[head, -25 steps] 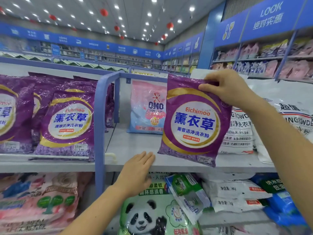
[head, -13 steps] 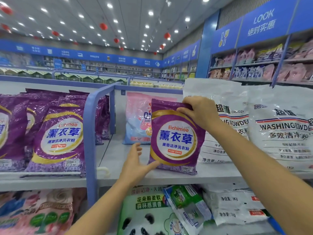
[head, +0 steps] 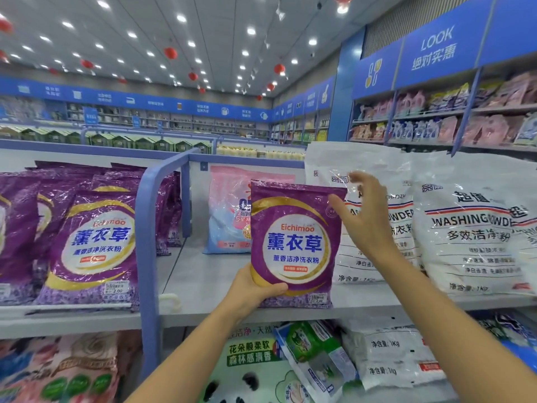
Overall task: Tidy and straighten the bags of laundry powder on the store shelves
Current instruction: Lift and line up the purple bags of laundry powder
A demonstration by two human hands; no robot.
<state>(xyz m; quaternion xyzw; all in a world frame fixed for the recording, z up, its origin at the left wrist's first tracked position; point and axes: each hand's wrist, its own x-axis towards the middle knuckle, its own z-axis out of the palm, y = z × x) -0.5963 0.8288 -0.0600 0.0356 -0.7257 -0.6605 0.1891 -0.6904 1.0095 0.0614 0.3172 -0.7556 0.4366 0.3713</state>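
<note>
— Grip check?
— Your left hand (head: 250, 292) grips the purple bag (head: 293, 242) at its lower corner; it stands on the shelf (head: 203, 274). Your right hand (head: 366, 216) hovers spread and empty beside its top.
— Handling?
— Probably soft, shifting powder; hold base and top seam.

Round red lanterns (head: 170, 52) hung from a grey ceiling dotted with small white spotlights (head: 251, 31), and a blue sign band (head: 130, 100) with white icons ran along the far wall. At upper right a blue banner (head: 437, 50) read "LOOK" above Chinese characters, beside a tall blue column (head: 344, 91). A row of green house-shaped cartons (head: 145, 142) stood in the next aisle with pale yellow bottles (head: 252, 151) to their right, and pink pouches (head: 494, 129) filled the wall rack under the banner.
</note>
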